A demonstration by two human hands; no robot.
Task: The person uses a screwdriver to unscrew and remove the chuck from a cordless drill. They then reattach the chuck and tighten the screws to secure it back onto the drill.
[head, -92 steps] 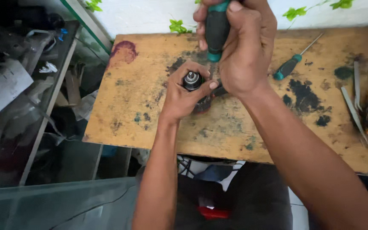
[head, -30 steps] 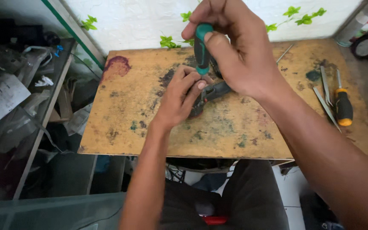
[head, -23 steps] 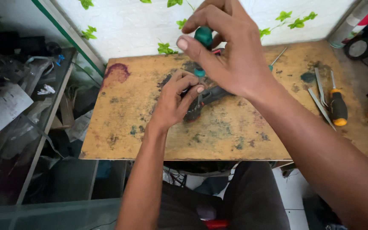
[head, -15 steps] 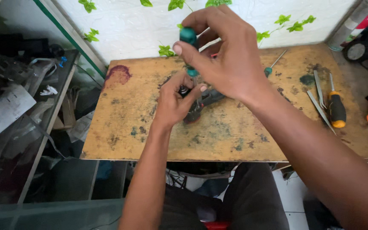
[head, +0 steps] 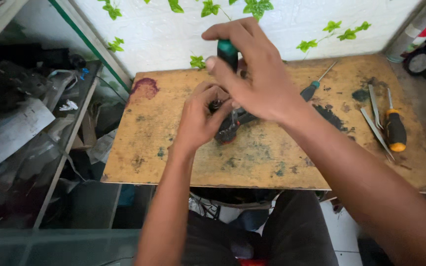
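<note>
single head-worn view, looking steeply down, close over a stained wooden worktop (head: 173,162), facing the wall (head: 163,34)

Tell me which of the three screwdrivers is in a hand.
The green-handled screwdriver, gripped upright by the right hand over the dark part. The other two lie flat on the table, untouched.

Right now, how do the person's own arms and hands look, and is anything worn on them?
Both arms are bare along all that shows: no sleeve, glove, watch or ring visible. The left hand and right hand have short nails. Dark trousers show below.
</note>
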